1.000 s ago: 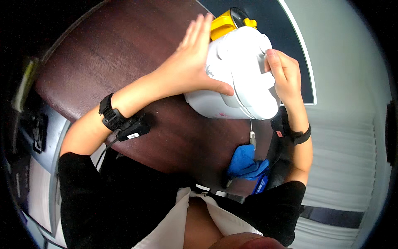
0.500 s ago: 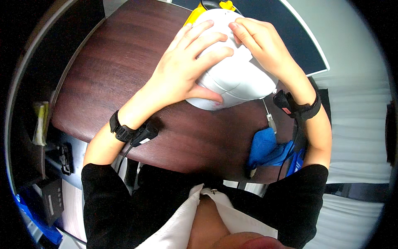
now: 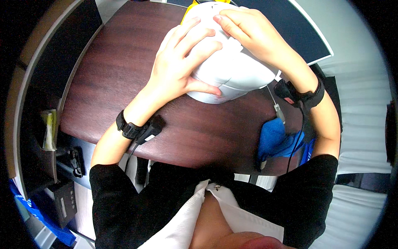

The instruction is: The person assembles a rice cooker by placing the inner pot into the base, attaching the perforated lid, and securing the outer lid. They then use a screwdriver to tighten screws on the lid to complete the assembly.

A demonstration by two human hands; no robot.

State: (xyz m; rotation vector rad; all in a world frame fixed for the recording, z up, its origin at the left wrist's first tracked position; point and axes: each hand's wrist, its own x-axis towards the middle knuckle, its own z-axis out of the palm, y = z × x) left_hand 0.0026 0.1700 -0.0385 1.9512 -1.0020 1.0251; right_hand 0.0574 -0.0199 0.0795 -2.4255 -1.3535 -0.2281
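A white, rounded, helmet-shaped object [image 3: 236,70] rests at the far side of the dark brown table. A curved seam runs across its near side, and smudges mark its lower edge. My left hand [image 3: 176,62] grips it from the left, with fingers spread over the top and the thumb on the near lower side. On the upper right my right hand [image 3: 253,35] holds it, fingers bent and thumb pressed against the surface. Whether a small part lies under these fingertips I cannot tell. Behind the object shows part of a yellow thing [image 3: 186,11].
A crumpled blue cloth [image 3: 273,135] lies at the table's right edge beside a cable connector [image 3: 279,112]. Behind stands a dark panel [image 3: 298,29] with a white frame. Black cabled bands [image 3: 134,130] sit on both my wrists. White curtains [image 3: 365,124] hang at right.
The view has shifted slightly. The white object has turned a little, its top swinging left and away. Both my hands have moved with it and keep their hold.
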